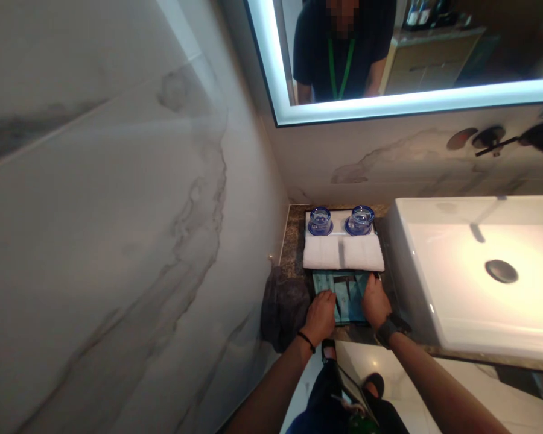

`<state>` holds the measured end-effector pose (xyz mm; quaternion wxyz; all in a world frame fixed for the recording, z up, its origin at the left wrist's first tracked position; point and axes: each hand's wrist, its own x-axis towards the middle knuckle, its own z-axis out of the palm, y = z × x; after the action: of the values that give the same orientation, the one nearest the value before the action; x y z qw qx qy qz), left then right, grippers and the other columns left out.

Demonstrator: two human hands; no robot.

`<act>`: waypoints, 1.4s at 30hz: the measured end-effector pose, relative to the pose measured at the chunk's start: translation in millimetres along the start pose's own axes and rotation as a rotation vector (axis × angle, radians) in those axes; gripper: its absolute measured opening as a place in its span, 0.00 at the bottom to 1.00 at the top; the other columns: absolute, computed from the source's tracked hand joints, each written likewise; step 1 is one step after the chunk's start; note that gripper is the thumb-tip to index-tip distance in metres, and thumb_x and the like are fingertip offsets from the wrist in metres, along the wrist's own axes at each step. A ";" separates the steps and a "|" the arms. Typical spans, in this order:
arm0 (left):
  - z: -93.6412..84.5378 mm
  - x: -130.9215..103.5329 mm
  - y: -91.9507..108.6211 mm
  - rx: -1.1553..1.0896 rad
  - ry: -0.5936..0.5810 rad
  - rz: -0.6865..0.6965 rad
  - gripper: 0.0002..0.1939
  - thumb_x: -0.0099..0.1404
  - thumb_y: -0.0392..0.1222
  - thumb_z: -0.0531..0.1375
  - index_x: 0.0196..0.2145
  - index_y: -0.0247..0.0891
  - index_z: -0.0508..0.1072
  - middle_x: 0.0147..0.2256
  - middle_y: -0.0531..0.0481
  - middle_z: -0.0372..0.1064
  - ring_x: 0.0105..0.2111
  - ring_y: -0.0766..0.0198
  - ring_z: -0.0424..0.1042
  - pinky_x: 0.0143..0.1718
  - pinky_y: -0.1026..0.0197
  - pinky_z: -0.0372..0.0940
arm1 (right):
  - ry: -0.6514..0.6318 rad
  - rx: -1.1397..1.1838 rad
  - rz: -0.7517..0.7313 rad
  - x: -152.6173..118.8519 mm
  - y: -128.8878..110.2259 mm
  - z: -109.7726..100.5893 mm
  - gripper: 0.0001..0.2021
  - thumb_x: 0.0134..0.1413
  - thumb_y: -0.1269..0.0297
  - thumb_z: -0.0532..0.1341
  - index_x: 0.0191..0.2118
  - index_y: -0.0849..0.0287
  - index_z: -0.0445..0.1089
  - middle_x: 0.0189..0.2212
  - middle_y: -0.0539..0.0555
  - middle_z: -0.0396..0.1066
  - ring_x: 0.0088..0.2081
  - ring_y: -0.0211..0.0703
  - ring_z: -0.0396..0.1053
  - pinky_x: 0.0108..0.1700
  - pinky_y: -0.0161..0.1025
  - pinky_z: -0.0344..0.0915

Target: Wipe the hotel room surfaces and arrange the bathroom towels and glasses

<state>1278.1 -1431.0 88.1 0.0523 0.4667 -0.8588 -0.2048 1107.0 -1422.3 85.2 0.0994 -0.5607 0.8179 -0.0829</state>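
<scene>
Several flat teal packets (342,301) lie in a row at the near end of a dark-edged tray on the counter. My left hand (320,314) is on the left side of these packets, its fingers curled and close together at their edge. At the right side, my right hand (375,302) pinches the packets' edge near the tray's corner; its fingertips are partly hidden. Just beyond the packets lies a rolled white towel (321,252), side by side with a second white towel (364,252). Behind them stand two blue-tinted glasses, a left glass (320,220) and a right glass (359,220).
A white rectangular sink (411,265) stands close on the right, with a dark wall tap (493,140) above it. Dark grey cloth (283,310) hangs over the counter's left end beside the marble wall (163,241). A lit mirror (389,99) reflects a person.
</scene>
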 end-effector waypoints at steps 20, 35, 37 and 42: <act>4.6 17.1 11.0 -0.018 -0.083 0.223 0.20 0.59 0.25 0.51 0.48 0.31 0.72 0.51 0.40 0.69 0.57 0.55 0.62 0.64 0.50 0.51 | -0.113 -0.105 -0.412 -19.4 18.2 6.3 0.23 0.52 0.85 0.46 0.51 0.80 0.68 0.57 0.73 0.61 0.61 0.60 0.55 0.61 0.49 0.58; -5.8 40.1 38.0 -0.185 -0.113 0.087 0.13 0.65 0.30 0.50 0.38 0.35 0.73 0.41 0.42 0.72 0.49 0.57 0.66 0.54 0.55 0.61 | 0.050 0.125 -0.468 -103.2 47.2 -5.1 0.15 0.62 0.75 0.47 0.47 0.62 0.69 0.48 0.60 0.69 0.51 0.46 0.66 0.55 0.45 0.66; -3.5 49.8 51.6 -0.218 -0.143 -0.007 0.11 0.66 0.34 0.51 0.38 0.34 0.74 0.42 0.39 0.72 0.48 0.54 0.68 0.53 0.53 0.62 | 0.099 0.158 -0.454 -100.6 52.6 -3.5 0.15 0.63 0.73 0.47 0.47 0.62 0.68 0.47 0.60 0.70 0.51 0.46 0.66 0.55 0.45 0.66; 12.8 72.9 85.8 -0.286 -0.147 -0.282 0.12 0.63 0.32 0.53 0.42 0.26 0.73 0.38 0.29 0.74 0.41 0.47 0.75 0.41 0.52 0.67 | 0.202 0.150 -0.373 -96.1 64.6 -1.4 0.15 0.63 0.70 0.48 0.51 0.67 0.65 0.51 0.64 0.67 0.55 0.51 0.63 0.57 0.50 0.66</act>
<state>1166.8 -1446.0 103.4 0.0260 0.5539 -0.7487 -0.3631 1082.2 -1309.4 77.3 0.0414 -0.6819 0.6975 -0.2162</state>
